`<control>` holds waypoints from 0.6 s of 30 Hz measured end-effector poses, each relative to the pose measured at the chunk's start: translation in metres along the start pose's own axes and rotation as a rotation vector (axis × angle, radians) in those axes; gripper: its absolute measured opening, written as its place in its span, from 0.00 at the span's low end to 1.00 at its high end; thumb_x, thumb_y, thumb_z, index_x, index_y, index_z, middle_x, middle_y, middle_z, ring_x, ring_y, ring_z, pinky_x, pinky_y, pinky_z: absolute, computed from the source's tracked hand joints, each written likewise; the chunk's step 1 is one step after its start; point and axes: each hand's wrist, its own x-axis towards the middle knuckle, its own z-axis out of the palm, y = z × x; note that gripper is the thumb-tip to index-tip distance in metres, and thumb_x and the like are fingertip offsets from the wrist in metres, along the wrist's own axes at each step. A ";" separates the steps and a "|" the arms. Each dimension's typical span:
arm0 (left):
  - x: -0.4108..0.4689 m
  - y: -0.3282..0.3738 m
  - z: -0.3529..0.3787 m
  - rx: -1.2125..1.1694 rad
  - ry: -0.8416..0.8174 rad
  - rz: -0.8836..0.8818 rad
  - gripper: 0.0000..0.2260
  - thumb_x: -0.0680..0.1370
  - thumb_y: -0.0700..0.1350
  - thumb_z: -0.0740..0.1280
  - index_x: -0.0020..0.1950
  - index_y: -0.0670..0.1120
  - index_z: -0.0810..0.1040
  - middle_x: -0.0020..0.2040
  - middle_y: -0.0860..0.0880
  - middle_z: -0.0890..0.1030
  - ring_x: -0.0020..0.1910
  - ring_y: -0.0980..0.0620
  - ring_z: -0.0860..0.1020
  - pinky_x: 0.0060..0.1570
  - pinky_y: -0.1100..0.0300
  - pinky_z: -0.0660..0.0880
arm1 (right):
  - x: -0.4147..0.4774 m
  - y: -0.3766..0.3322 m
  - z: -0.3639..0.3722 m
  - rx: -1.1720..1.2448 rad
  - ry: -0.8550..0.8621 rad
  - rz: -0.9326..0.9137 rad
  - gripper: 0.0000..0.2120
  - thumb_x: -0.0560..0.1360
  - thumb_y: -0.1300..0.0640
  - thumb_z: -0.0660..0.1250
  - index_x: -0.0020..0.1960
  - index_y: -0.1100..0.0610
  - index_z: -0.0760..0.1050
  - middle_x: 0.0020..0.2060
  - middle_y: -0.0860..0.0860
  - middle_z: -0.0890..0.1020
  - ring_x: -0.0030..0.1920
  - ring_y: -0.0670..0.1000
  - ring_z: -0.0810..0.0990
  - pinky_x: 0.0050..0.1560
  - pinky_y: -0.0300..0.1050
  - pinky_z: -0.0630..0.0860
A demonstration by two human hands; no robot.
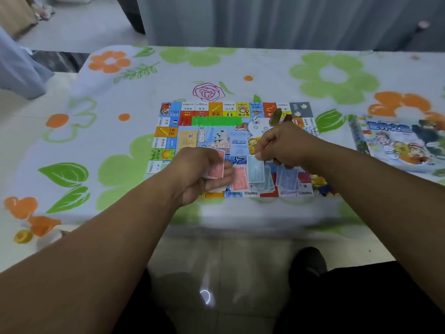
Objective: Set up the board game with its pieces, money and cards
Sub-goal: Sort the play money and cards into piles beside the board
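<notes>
Head view, middle of the frame: game board point(212, 136) flat on a flowered tablecloth point(115, 97), with a red pile point(239, 179), a pale blue pile point(266, 183) and a darker blue pile point(287, 178) of cards side by side along its lower edge. Left of centre, left hand point(199, 174) curled round a small stack of red cards point(216, 168); beside it, right hand point(281, 145) pinching one pale blue card point(255, 168) by its top, above the pale blue pile. Far right, game box point(397, 145) lying on the cloth.
</notes>
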 end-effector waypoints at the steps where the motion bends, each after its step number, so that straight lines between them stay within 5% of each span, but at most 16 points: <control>1: 0.001 -0.001 0.004 0.011 -0.010 -0.004 0.10 0.78 0.32 0.62 0.58 0.35 0.76 0.46 0.37 0.85 0.43 0.41 0.86 0.39 0.50 0.83 | 0.000 0.004 -0.003 -0.006 0.008 0.016 0.03 0.73 0.64 0.75 0.41 0.58 0.84 0.24 0.48 0.79 0.24 0.46 0.73 0.22 0.36 0.67; 13: 0.004 -0.010 0.017 -0.007 -0.094 -0.053 0.14 0.77 0.28 0.57 0.61 0.32 0.73 0.50 0.33 0.84 0.48 0.37 0.85 0.40 0.45 0.83 | -0.001 0.012 -0.010 -0.055 0.066 0.004 0.05 0.72 0.67 0.75 0.47 0.61 0.82 0.38 0.53 0.82 0.37 0.50 0.80 0.31 0.39 0.74; 18: 0.005 -0.011 0.020 -0.001 -0.092 -0.027 0.17 0.78 0.26 0.61 0.65 0.36 0.73 0.56 0.36 0.82 0.47 0.39 0.85 0.38 0.49 0.82 | -0.006 0.001 0.001 0.018 -0.056 -0.080 0.07 0.76 0.55 0.74 0.48 0.59 0.82 0.35 0.52 0.83 0.28 0.47 0.75 0.24 0.39 0.71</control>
